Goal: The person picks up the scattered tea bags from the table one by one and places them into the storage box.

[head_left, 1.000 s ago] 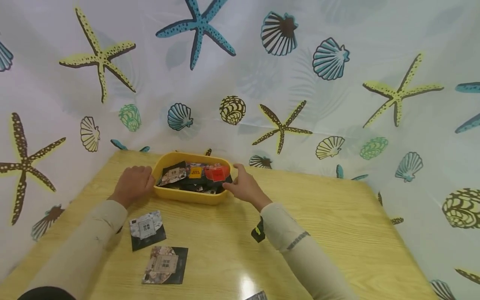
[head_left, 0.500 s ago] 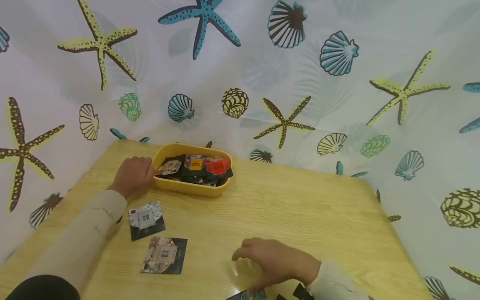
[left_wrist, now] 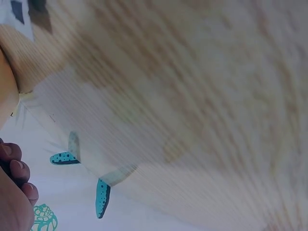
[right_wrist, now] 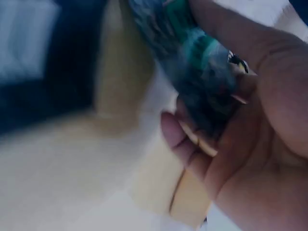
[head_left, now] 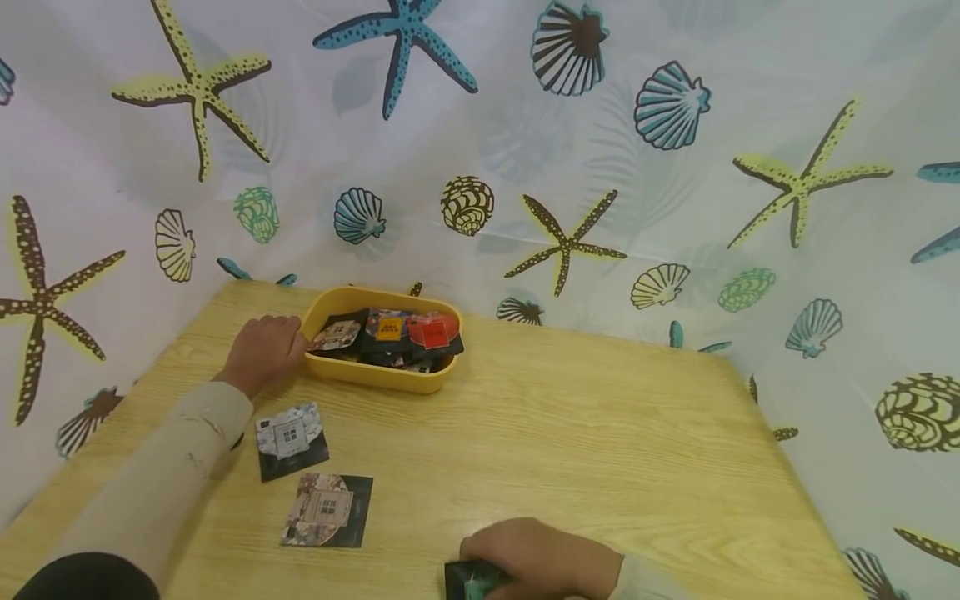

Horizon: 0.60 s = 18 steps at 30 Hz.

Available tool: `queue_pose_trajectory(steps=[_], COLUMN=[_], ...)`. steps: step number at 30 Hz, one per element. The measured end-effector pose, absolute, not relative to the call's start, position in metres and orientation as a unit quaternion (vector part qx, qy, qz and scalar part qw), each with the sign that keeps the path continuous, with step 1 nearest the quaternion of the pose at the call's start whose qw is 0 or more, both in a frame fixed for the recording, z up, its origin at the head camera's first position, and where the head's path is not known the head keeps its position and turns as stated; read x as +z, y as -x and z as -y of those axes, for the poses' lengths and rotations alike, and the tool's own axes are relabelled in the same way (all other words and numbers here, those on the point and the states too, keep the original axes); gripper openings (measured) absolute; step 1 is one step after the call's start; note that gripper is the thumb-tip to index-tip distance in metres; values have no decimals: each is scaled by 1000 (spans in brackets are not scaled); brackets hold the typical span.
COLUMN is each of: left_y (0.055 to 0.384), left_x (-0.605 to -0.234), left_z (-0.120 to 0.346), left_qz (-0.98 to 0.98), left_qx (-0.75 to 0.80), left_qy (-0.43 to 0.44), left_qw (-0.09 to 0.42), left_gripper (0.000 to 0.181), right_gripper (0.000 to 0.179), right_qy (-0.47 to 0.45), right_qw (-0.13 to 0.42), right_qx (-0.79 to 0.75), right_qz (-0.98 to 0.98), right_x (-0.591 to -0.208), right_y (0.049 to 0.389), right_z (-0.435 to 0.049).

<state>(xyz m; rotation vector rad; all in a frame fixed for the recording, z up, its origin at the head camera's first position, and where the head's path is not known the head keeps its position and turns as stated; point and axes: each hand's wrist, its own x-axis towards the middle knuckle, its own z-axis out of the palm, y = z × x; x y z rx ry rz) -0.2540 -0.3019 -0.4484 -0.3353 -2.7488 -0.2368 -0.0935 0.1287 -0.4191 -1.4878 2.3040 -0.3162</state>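
Note:
In the head view, a yellow plastic basket [head_left: 375,375] full of dark, square printed sachets stands at the back left of the table. My left hand [head_left: 266,346] grips its left end, fingers curled at the rim. At the near edge, my right hand [head_left: 540,554] holds a dark sachet with a green print [head_left: 472,579], partly covered by the fingers. The right wrist view shows this green sachet [right_wrist: 197,57] bent between thumb and fingers. Curled fingers [left_wrist: 19,171] of my left hand show at the left side of the left wrist view.
Two flat sachets lie on the wooden table [head_left: 600,417]: one with a grey-white print [head_left: 292,442] and, nearer, one with a brownish print [head_left: 327,510]. A white cloth [head_left: 465,125] with starfish and shells hangs behind the table and along its sides.
My right hand has left the basket's right end, come down to the near edge and taken hold of the green sachet there. My left hand has stayed at the basket.

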Motion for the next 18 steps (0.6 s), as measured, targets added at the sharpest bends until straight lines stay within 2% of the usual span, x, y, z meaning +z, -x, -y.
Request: queue_pose_trajectory(steps=[3,6,10,14,18], left_y=[253,251,250,250,248], left_x=[-442,-436,-434,-438,-442], left_z=[302,302,301,298,297], left_qz=[974,975,973,974,974], left_qx=[-86,-87,-89,-91,-93], left_qy=[118,117,116,112,114], left_qw=[172,169,178,177,174], left_gripper=[25,27,26,27,27], right_gripper=[21,24,47,63,61], right_qy=[483,422,284,169,149], right_qw=[174,128,83,34,7], right_qx=[-183,-272,-398,-437,-393], right_qz=[-838,-856,-869,-883,-907], right_x=[-402,-380,-357,-362,-381], right_y=[122,159,214,260,279], right_z=[-123,-112,-87,-64,-43])
